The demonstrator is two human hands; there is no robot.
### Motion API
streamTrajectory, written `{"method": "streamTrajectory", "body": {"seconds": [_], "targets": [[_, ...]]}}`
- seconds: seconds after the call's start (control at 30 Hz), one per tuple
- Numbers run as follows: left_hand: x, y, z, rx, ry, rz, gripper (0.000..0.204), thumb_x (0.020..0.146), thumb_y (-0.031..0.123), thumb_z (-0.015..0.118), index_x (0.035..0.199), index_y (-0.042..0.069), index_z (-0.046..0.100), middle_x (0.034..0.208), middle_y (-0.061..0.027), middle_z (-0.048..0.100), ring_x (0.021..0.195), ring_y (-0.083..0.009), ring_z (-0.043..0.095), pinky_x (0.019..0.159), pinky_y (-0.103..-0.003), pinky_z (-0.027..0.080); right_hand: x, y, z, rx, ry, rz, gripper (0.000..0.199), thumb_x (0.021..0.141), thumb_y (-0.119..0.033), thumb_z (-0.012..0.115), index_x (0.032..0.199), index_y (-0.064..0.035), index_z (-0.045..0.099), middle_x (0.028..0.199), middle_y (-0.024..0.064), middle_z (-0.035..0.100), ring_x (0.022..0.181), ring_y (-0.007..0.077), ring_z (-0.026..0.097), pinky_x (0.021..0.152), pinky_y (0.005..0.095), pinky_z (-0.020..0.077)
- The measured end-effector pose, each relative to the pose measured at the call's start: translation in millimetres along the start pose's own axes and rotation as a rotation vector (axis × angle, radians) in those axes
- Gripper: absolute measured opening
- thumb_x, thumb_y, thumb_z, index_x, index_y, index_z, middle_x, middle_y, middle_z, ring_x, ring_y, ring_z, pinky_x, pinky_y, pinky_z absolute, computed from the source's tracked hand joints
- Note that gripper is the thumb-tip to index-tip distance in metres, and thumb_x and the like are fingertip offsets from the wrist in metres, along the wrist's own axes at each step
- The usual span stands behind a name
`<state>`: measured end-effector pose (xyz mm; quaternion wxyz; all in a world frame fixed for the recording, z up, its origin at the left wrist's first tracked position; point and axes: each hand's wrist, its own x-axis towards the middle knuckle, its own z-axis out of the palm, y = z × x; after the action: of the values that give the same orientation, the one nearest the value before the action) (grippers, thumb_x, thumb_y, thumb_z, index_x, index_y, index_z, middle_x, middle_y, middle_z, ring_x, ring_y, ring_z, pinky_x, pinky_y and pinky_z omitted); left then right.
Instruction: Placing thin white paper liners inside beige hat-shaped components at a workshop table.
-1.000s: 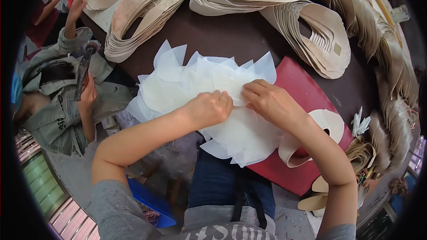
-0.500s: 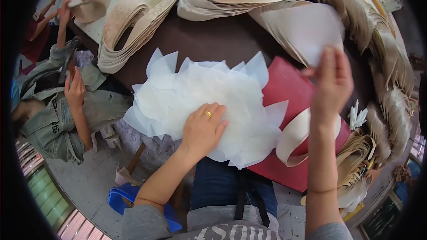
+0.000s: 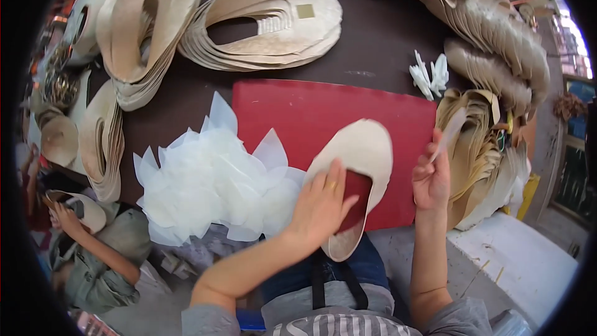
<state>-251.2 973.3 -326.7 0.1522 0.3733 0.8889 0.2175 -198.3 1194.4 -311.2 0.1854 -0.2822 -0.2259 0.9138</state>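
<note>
The left hand point(image 3: 324, 202) lies flat, fingers extended; the right hand point(image 3: 431, 177) is raised. Beneath, the brown table point(image 3: 385, 43) bears a red mat point(image 3: 286, 106), perhaps as a firm surface. White sheets point(image 3: 211, 180) overlap the mat's left side, seemingly for easy reach. The beige upper point(image 3: 364, 140) overhangs its near edge, probably steadied by the left palm. Right fingers pinch a translucent piece point(image 3: 451, 132) by its edge, apart from the upper, likely to keep its face free
</note>
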Motion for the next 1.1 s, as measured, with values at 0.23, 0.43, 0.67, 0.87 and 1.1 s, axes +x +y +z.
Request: {"method": "streamTrajectory", "body": {"seconds": [0.23,0.43,0.67,0.87,1.1], "targets": [[-4,-4,-31,-0.511,-0.006,-0.374,0.030,0.086,0.019,0.064,0.107,-0.001,0.060,0.099,-0.0106,0.064,0.071,-0.0191,0.058,0.063,-0.026,0.048,-31,44,-14,-0.802,0.208,0.221,0.020,0.089,-0.009,0.061,0.104,0.0048,0.061,0.081,0.0091,0.065,0.060,0.0123,0.061,0.049,0.0187,0.0469],[10,-14,-19,-0.591,0.086,-0.650,0.019,0.084,0.019,0.069,0.084,0.001,0.063,0.060,-0.0029,0.062,0.050,-0.0106,0.057,0.053,-0.021,0.045,-43,58,-1,-1.195,0.323,0.120,0.014,0.083,-0.008,0.069,0.088,0.0038,0.064,0.066,0.0056,0.062,0.049,0.0103,0.058,0.045,0.0172,0.0422],[34,-7,-31,-0.660,-0.010,-0.766,0.020,0.084,0.015,0.069,0.076,-0.001,0.063,0.055,-0.0031,0.059,0.049,-0.0086,0.056,0.050,-0.019,0.044,-39,58,4,-1.156,0.428,0.067,0.014,0.081,-0.009,0.072,0.078,0.0020,0.064,0.059,0.0035,0.060,0.045,0.0092,0.056,0.042,0.0172,0.0393],[40,-5,-36,-0.759,-0.047,-0.868,0.019,0.085,0.014,0.068,0.076,-0.002,0.063,0.057,-0.0036,0.060,0.049,-0.0081,0.055,0.051,-0.019,0.045,-39,56,4,-1.190,0.411,0.069,0.016,0.080,-0.009,0.073,0.076,0.0014,0.062,0.059,0.0033,0.059,0.045,0.0090,0.056,0.042,0.0175,0.0394],[42,-1,-32,-0.750,-0.040,-0.889,0.020,0.085,0.014,0.068,0.076,-0.002,0.062,0.054,-0.0020,0.056,0.047,-0.0091,0.052,0.050,-0.022,0.045,-41,59,0,-1.264,0.400,0.019,0.015,0.080,-0.008,0.073,0.078,0.0009,0.061,0.059,0.0030,0.058,0.043,0.0077,0.051,0.042,0.0165,0.0392]]}}
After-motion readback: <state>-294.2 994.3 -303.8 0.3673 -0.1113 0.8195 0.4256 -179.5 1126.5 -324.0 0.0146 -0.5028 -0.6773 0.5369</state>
